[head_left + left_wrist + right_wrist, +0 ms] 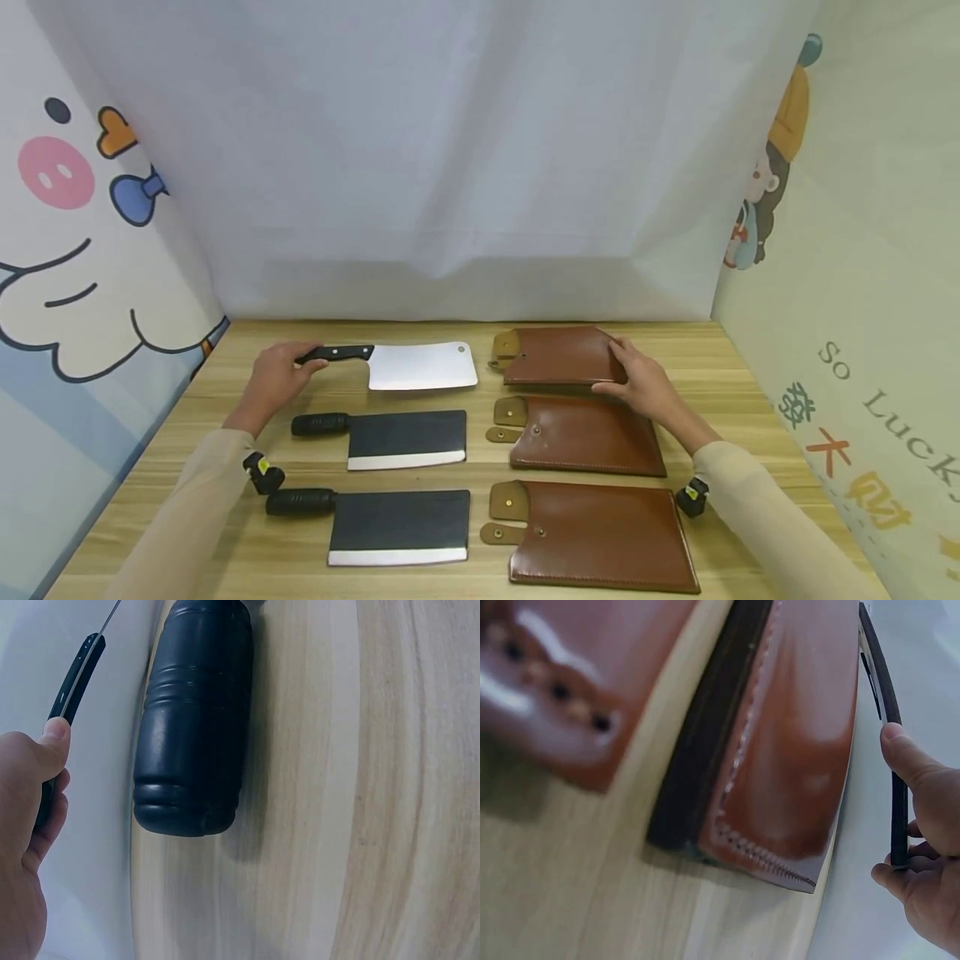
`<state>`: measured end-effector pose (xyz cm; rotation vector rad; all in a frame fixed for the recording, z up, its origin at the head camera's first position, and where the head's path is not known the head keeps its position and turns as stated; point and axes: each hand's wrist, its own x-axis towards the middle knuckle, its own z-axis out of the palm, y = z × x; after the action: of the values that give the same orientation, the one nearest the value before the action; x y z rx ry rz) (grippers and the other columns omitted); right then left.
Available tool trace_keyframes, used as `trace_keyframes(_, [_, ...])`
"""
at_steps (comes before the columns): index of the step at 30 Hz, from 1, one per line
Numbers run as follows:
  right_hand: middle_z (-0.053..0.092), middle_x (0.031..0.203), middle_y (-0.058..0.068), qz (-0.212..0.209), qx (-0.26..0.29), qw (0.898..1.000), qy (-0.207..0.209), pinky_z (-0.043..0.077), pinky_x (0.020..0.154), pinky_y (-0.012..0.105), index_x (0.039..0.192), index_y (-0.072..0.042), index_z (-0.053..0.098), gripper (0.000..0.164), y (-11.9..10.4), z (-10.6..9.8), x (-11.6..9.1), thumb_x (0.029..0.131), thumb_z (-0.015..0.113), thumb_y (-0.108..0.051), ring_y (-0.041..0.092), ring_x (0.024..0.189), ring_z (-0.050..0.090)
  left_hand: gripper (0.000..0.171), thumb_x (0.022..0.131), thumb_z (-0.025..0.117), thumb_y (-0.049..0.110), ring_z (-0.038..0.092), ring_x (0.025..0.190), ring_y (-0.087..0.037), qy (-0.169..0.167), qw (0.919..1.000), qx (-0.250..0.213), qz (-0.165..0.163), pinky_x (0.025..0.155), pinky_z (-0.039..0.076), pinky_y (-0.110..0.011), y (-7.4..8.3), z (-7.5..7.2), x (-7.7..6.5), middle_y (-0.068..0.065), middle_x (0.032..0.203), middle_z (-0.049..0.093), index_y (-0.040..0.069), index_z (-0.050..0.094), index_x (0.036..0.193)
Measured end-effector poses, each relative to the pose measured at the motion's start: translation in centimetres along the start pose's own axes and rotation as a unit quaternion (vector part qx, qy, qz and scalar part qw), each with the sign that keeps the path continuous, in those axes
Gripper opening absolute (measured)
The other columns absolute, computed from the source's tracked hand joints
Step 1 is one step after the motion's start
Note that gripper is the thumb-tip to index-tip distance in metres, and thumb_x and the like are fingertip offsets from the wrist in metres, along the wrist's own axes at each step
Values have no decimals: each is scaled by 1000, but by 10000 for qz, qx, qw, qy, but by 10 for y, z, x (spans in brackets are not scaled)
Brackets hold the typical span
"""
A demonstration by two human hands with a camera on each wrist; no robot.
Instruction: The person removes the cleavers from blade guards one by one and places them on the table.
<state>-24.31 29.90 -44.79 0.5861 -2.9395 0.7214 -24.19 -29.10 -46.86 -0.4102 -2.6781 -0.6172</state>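
At the back left, my left hand (279, 377) grips the black riveted handle of a cleaver (423, 367) with a bright, wide blade. In the left wrist view the thumb presses along that handle (78, 673). My right hand (647, 382) pinches the right end of the rearmost brown leather knife sheath (558, 354). The right wrist view shows this sheath (889, 690) edge-on, thumb on one face and fingers on the other. Its flap end faces the cleaver's blade tip, with a gap between them.
Two dark-bladed cleavers, a middle one (405, 435) and a front one (401, 518), lie left. Two more brown sheaths, middle (592, 433) and front (600, 533), lie right with snap straps toward the blades. A white curtain (465, 167) backs the wooden table (225, 550); printed panels flank it.
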Motion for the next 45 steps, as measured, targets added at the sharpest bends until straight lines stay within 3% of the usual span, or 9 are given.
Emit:
trace_keyframes(16, [32,155,39,86,-128,9997,-211,38,109,65,151,17,31,94,-4,0,8,89,81,-32,56,138,39,38,95,74,16,68,97,-47,-255,9996,-8,-156,83,51,-62,-1,3,-1,-29,114,71,-7,69,124])
trace_keyframes(26, [36,153,38,171,-346,9989,-271,41,106,64,149,17,38,94,-2,-3,16,85,85,-34,56,135,44,41,97,71,17,64,110,-51,-664,9971,70,-366,94,48,-64,-8,5,0,-32,122,67,-9,65,129])
trace_keyframes(45, [38,151,39,322,-403,9975,-481,43,105,63,148,13,42,89,3,-4,21,84,87,-29,56,132,47,42,98,70,20,59,117,-53,-1275,9896,-200,-642,100,45,-65,-17,13,2,-33,125,64,-8,66,129])
